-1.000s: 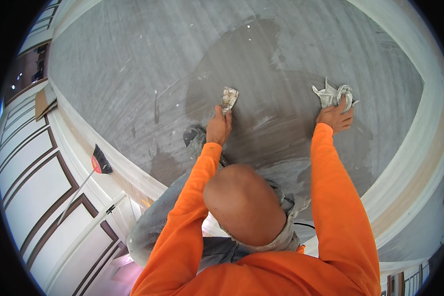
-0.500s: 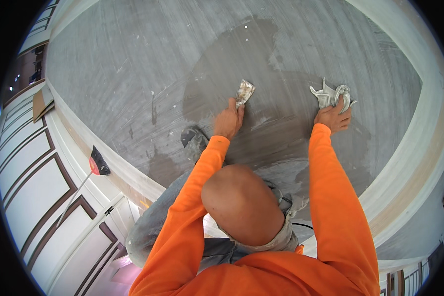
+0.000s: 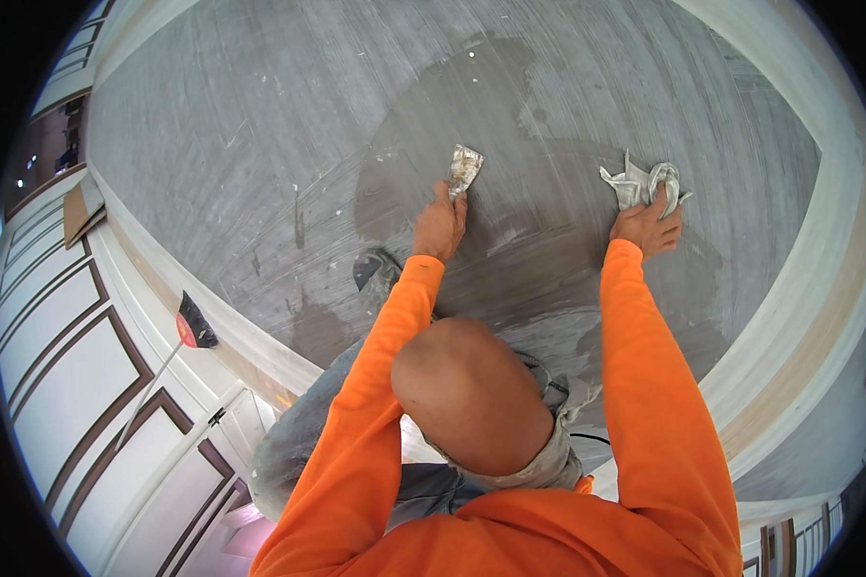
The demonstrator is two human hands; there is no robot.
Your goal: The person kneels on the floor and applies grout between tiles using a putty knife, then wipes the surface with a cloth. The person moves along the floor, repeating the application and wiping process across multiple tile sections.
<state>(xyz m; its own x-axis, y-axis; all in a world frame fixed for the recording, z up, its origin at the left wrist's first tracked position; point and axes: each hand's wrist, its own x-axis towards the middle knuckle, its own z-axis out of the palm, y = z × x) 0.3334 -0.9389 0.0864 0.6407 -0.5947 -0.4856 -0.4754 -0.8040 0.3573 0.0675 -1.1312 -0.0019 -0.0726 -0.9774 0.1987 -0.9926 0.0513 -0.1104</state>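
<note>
My left hand (image 3: 440,223) is closed round the handle of a putty knife (image 3: 466,170), whose wide blade is smeared with pale residue and points away from me. The blade lies over a dark, damp-looking patch (image 3: 423,125) on the grey streaked floor (image 3: 231,144); whether it touches the surface I cannot tell. Off to the right, my right hand (image 3: 650,229) grips a crumpled whitish rag (image 3: 645,185) against the floor, at the edge of the same patch. Part of the rag is hidden under the fingers.
My bent knee (image 3: 473,394) and a dusty shoe (image 3: 377,273) are close below the left arm. A broom (image 3: 196,322) with a dark head leans along the white panelled wall (image 3: 77,375) at left. Pale board pieces (image 3: 82,212) stand farther up. A light border (image 3: 789,317) curves round the floor.
My left hand and the putty knife have shifted slightly left and away from me. The right hand with the rag stays nearly in place.
</note>
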